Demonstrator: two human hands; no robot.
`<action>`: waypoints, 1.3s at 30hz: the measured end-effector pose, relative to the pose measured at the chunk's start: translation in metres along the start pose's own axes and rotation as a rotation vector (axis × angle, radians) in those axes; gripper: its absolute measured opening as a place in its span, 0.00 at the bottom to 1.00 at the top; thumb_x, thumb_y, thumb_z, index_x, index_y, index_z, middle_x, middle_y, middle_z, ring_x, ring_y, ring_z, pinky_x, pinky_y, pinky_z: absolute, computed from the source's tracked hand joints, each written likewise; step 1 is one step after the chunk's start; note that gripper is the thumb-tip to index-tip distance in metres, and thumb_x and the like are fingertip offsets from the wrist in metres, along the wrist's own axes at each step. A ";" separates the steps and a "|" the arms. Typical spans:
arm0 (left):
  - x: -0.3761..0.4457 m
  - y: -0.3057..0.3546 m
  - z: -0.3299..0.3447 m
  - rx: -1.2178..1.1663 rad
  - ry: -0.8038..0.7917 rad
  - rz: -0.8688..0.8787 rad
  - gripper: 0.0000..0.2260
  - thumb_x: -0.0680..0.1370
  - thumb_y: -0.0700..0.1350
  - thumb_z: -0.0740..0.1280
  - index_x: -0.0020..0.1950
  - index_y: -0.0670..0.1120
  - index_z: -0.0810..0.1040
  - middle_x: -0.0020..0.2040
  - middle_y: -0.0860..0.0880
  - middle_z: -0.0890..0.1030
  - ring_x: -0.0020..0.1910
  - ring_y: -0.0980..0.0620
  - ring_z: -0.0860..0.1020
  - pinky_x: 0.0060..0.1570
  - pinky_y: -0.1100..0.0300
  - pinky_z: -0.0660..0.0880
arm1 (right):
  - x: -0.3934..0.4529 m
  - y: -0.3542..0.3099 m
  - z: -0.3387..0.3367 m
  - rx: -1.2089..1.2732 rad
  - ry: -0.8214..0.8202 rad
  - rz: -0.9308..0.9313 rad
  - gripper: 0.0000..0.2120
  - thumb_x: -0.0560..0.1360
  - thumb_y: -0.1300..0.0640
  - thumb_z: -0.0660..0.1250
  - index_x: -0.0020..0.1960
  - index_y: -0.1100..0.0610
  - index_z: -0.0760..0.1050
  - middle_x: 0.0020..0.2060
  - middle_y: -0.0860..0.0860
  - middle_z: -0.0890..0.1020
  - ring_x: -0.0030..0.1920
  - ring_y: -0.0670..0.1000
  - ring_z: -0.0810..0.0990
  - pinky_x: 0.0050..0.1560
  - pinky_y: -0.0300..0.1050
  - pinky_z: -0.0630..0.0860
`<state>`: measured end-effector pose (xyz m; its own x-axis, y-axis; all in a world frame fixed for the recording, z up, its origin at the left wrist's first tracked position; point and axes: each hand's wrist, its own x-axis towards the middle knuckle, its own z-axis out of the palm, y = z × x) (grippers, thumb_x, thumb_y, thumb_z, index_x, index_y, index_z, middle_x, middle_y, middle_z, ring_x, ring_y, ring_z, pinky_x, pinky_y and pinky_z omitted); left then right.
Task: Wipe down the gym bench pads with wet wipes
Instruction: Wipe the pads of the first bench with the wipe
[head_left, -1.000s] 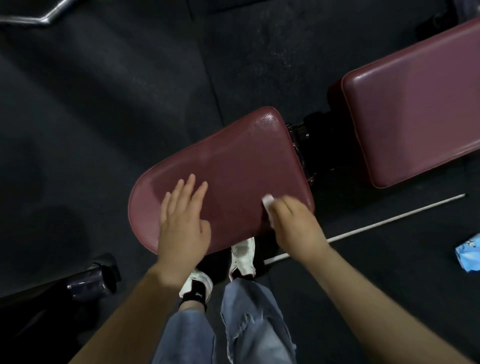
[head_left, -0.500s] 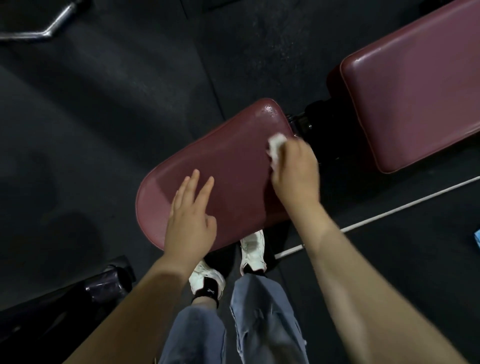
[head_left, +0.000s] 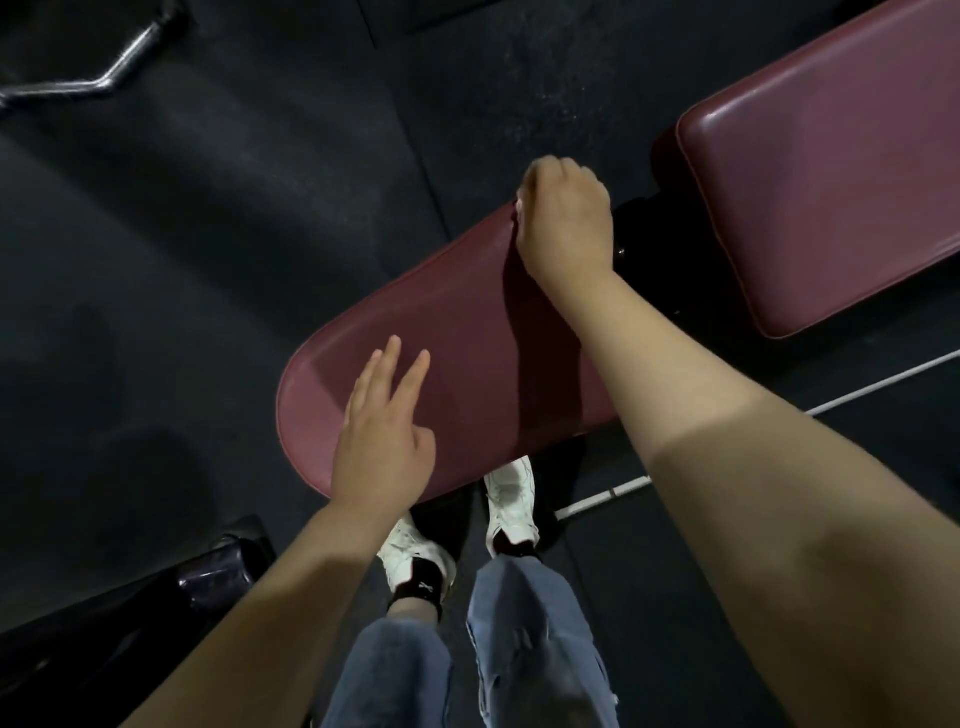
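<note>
- A maroon vinyl seat pad with a rounded near end (head_left: 467, 374) fills the middle of the view, running diagonally from lower left to upper right.
- A white wet wipe (head_left: 518, 203) shows only as a small sliver at the far corner of this pad, almost wholly covered by the hand over it.
- The right hand (head_left: 566, 221) sits at that far corner with its fingers curled under in a clenched grip — grasping the wipe and pressing it on the pad's edge.
- The left hand (head_left: 382, 441) rests on the near, rounded end of the pad; its grip is released, fingers straight and slightly spread on the vinyl.
- A second, larger maroon rectangular back pad (head_left: 831, 171) lies to the upper right, apart from the seat pad, with dark frame parts in the gap between them.
- Below the pad's near edge are two white sneakers (head_left: 511, 499) and blue jeans (head_left: 530, 644) — the person's own legs.
- The floor (head_left: 208, 260) is dark rubber matting.
- A bent chrome bar (head_left: 98, 67) lies at upper left.
- A thin white rod (head_left: 872, 387) lies on the floor at right.
</note>
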<state>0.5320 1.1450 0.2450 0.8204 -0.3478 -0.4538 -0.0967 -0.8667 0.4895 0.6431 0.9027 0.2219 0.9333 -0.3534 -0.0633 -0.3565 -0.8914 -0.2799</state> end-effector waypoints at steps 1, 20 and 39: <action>0.000 0.002 -0.001 -0.007 -0.003 -0.010 0.34 0.74 0.34 0.62 0.79 0.52 0.61 0.81 0.50 0.52 0.79 0.51 0.48 0.75 0.56 0.49 | -0.002 0.005 0.000 0.036 0.007 0.046 0.08 0.79 0.55 0.60 0.53 0.57 0.75 0.49 0.55 0.79 0.50 0.57 0.77 0.50 0.50 0.69; -0.021 0.074 -0.076 0.216 -0.228 0.125 0.32 0.77 0.41 0.60 0.80 0.50 0.55 0.81 0.48 0.52 0.79 0.49 0.51 0.77 0.52 0.50 | -0.247 0.069 -0.091 0.540 -0.127 0.849 0.05 0.79 0.59 0.63 0.51 0.58 0.76 0.45 0.54 0.81 0.47 0.55 0.79 0.48 0.47 0.74; -0.194 0.265 -0.206 0.261 -0.221 0.817 0.33 0.73 0.44 0.63 0.78 0.52 0.61 0.80 0.51 0.58 0.78 0.53 0.56 0.75 0.60 0.50 | -0.346 0.003 -0.397 0.814 0.257 0.814 0.04 0.77 0.55 0.67 0.43 0.48 0.78 0.39 0.46 0.82 0.42 0.46 0.80 0.45 0.43 0.76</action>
<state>0.4633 1.0566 0.6158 0.3134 -0.9317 -0.1837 -0.7527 -0.3616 0.5501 0.3024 0.9092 0.6230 0.3742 -0.8641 -0.3366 -0.6240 0.0339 -0.7807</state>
